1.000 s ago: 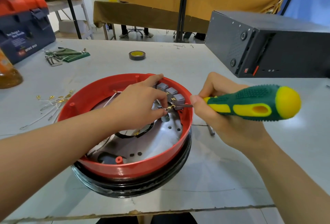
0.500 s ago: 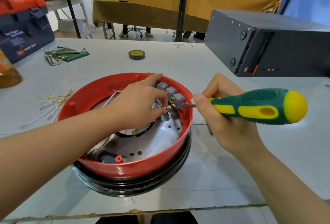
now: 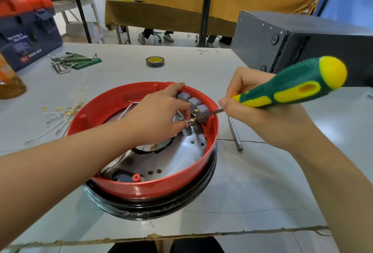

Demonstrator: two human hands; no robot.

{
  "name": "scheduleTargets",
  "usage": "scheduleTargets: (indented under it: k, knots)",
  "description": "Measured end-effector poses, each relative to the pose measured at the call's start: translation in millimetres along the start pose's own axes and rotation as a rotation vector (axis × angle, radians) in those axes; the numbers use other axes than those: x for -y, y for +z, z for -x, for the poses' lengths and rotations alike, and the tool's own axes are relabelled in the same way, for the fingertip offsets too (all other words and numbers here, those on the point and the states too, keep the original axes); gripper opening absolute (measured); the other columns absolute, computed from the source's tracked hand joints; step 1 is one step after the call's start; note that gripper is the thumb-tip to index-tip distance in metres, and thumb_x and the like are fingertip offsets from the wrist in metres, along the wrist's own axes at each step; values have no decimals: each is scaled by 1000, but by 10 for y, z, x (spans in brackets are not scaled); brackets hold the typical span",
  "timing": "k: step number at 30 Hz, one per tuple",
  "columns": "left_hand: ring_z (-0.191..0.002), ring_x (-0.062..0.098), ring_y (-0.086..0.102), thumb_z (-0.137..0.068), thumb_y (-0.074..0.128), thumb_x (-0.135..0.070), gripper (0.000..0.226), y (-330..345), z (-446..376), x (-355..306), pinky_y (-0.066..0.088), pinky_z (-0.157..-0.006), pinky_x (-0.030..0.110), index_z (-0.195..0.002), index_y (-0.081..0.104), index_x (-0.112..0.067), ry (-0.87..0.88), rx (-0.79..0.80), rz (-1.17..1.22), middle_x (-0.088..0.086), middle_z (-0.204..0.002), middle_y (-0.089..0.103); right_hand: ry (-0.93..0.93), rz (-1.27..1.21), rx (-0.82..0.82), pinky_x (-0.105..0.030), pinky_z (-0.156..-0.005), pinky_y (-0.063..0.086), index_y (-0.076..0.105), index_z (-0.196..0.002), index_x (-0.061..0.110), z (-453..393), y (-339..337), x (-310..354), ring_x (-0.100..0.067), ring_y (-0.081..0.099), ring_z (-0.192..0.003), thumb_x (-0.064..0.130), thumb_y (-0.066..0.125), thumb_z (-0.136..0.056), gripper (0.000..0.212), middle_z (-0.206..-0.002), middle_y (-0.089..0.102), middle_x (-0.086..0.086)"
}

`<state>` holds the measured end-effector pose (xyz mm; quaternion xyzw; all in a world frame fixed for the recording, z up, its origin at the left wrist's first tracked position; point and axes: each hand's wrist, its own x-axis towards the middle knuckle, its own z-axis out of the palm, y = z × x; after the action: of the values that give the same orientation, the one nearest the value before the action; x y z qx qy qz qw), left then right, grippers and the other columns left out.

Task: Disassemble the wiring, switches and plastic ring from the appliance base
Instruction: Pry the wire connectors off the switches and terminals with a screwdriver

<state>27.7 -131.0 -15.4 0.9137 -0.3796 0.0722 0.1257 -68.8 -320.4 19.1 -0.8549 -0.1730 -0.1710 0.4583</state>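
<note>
Red appliance base (image 3: 153, 188) sits near table edge (image 3: 181, 233).

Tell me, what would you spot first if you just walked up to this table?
The big red ring sitting on a black base in the middle of the table grabs you first. Next is the green and yellow screwdriver in the right hand, its tip poking at the grey switches inside the ring's far edge, while the left hand pinches a small gold wire end there.
</note>
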Motion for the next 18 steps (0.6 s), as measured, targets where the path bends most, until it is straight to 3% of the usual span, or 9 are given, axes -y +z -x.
scheduleTargets:
  k: [3,5,9,14,18]
  knots:
    - [-135,18,37,-87,60,-37,6,3,2,1,35,-97,29,-92,64,-35,3,1,0,-2,-158,16,54,53,-35,-12,-49,29,45,-63,2,-163,109,-21,-6,43,-43,6,61,-85,28,-44,43,7]
    - [-135,18,38,-87,60,-37,6,2,3,1,35,-97,28,-91,64,-35,4,-1,0,-2,-158,16,124,21,-5,-13,-50,28,43,-61,1,-180,202,-18,-5,44,-38,-4,54,-90,32,-35,37,8]
    - [-133,19,40,-88,60,-37,7,0,3,-3,35,-94,27,-92,65,-34,4,-2,-4,-1,-158,17,17,72,-290,-12,-48,30,43,-63,9,-34,212,0,-7,43,-47,19,59,-78,24,-50,46,1]
    - [-132,19,41,-88,59,-36,8,3,1,2,35,-92,27,-93,65,-33,8,-5,-10,-1,-158,17,89,13,-394,-18,-49,34,42,-60,12,-60,254,-52,-9,39,-47,20,57,-75,22,-47,41,1]
    - [-130,20,43,-87,59,-36,7,8,0,4,36,-92,28,-92,65,-34,11,-9,-12,0,-158,18,182,-134,-465,-23,-49,28,39,-55,17,-90,254,-81,-14,33,-48,18,56,-71,23,-47,35,1]
